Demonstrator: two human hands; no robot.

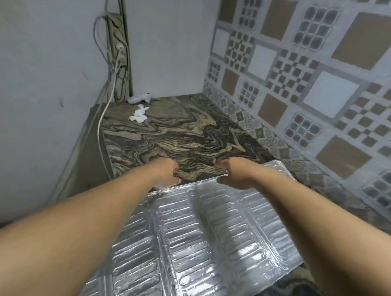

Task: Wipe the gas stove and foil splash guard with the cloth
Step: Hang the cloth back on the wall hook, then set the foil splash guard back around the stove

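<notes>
The embossed silver foil splash guard (pixel 200 236) lies flat across the marbled countertop (pixel 168 133), reaching from the bottom of the view to mid-frame. My left hand (pixel 167 172) grips its far edge at the left, fingers curled over the rim. My right hand (pixel 231 173) grips the same far edge a little to the right, thumb under the foil. A white cloth (pixel 139 98) lies bunched in the far corner by the wall. No gas stove is in view.
Crumpled white tissue (pixel 139 115) lies near the cloth. A power strip (pixel 117 54) with plugged cables hangs on the left wall, one white cable (pixel 102 122) draping down past the counter's left edge. Patterned tiles (pixel 303 74) cover the right wall.
</notes>
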